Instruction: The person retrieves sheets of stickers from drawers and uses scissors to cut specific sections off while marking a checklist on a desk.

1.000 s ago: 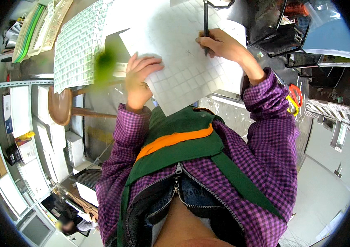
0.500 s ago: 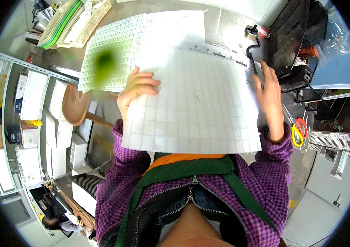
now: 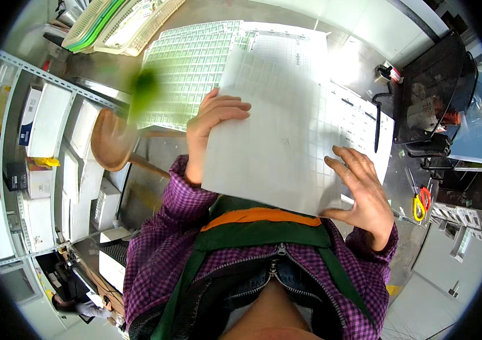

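1. A worker in a purple checked shirt and green apron handles a translucent sheet at the centre of the frame, its lower edge just above the apron's orange band.
2. The left hand is clamped on the sheet's left edge, fingers curled over the top, thumb hidden from view. The right hand is spread at the lower right corner, thumb and fingers well apart; whether it presses on the sheet cannot be told. The two hands are apart.
3. Good handling, in judgement, calls for a light pinch at the edge, fingers flat rather than digging in, and the far corner supported so that the thin sheet neither creases nor slides. The pen at right is best kept clear of it.
4. The sheet looks pale grey-white, smooth and slightly bowed, with faint grid lines towards its right side and a small dark mark near the middle.
5. Its upper part overlaps white printed paper; green-printed sheets lie to the upper left, more printed paper to the right.
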`<state>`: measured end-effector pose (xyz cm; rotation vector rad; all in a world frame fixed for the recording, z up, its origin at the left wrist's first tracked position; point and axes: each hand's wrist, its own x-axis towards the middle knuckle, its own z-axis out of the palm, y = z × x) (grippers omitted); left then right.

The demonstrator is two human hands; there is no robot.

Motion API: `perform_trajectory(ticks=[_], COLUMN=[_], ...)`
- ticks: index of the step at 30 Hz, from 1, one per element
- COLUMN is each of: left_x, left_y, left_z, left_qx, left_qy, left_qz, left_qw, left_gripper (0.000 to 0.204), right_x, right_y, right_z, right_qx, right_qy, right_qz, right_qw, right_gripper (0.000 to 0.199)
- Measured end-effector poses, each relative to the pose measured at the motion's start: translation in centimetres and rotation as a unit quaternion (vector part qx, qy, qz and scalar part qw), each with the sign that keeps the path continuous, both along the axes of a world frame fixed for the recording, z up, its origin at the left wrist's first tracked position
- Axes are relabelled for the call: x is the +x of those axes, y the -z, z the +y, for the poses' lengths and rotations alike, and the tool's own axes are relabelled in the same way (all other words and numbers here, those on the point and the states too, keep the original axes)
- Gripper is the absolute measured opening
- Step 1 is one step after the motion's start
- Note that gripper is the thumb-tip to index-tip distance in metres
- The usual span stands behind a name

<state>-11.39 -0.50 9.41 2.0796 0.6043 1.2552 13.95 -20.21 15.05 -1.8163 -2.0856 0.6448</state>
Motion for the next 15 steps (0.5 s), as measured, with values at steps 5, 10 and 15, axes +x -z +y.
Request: perform_trajectory(ticks=[5,10,15], left_x=[-2.4,-6.9,-10.6], left_y=[-0.3,0.9,-0.1], left_z=[4.0,6.0,9.3], left_qx=[0.018,-0.005,-0.037], left_qy=[-0.008,-0.050,0.106], left_qz=[-0.047,-0.104,-0.109], left_qw=[0.999,0.993,0.988], left_gripper=[0.027,0.021,0.016], right_x=[-1.7,-2.8,-4.8], right_y=[-1.4,2.7,6.3], right_z=[1.6,4.3,8.5], right_qx=[-0.006,0.171,0.256], right_qy=[-0.030,0.061,0.095], right_qz=[0.045,0.101,0.125], right_qw=[0.998,0.978,0.954], right_gripper=[0.098,0.048,0.034])
